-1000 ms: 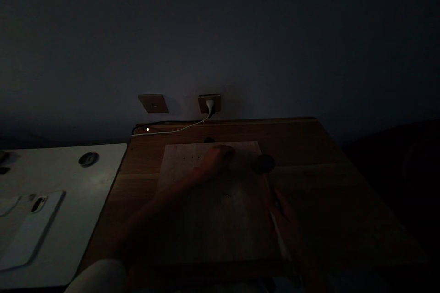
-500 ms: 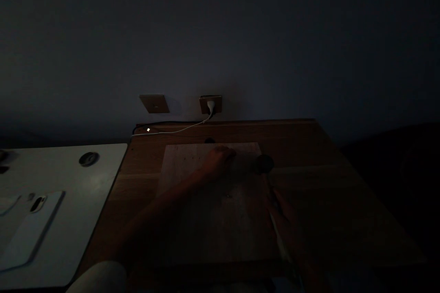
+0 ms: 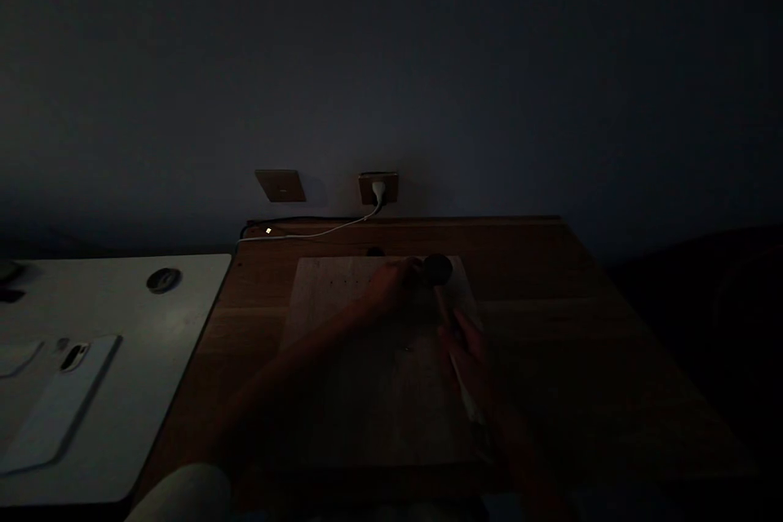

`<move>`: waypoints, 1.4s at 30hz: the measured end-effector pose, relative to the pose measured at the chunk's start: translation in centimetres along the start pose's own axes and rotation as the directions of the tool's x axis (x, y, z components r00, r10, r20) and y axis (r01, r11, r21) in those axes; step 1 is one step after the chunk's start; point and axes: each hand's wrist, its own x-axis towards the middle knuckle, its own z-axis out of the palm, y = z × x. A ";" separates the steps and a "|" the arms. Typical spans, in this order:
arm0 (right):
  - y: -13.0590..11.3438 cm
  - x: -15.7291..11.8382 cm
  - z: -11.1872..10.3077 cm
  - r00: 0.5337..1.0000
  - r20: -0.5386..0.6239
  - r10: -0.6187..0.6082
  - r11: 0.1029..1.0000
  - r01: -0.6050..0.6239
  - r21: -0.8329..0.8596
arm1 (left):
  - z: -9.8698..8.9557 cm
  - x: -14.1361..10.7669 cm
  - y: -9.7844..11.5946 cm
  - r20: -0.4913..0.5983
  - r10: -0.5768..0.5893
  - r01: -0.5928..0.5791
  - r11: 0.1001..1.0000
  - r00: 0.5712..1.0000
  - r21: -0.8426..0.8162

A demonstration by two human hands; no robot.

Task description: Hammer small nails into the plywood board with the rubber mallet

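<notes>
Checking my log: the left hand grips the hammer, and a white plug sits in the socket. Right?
Not quite: the right hand grips the hammer, as the head view shows. The white plug does sit in the socket.

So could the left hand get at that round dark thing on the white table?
Probably yes. The left hand is at the wooden board, and nothing visible blocks the way across to the round dark thing on the white table. Whether that hand holds something is too dark to tell.
</notes>
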 end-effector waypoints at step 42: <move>1.5 -2.3 -1.4 0.990 -0.051 0.130 0.990 -0.127 0.061 | -3.1 -1.9 -1.6 -0.027 0.022 -0.018 0.991 0.999 0.130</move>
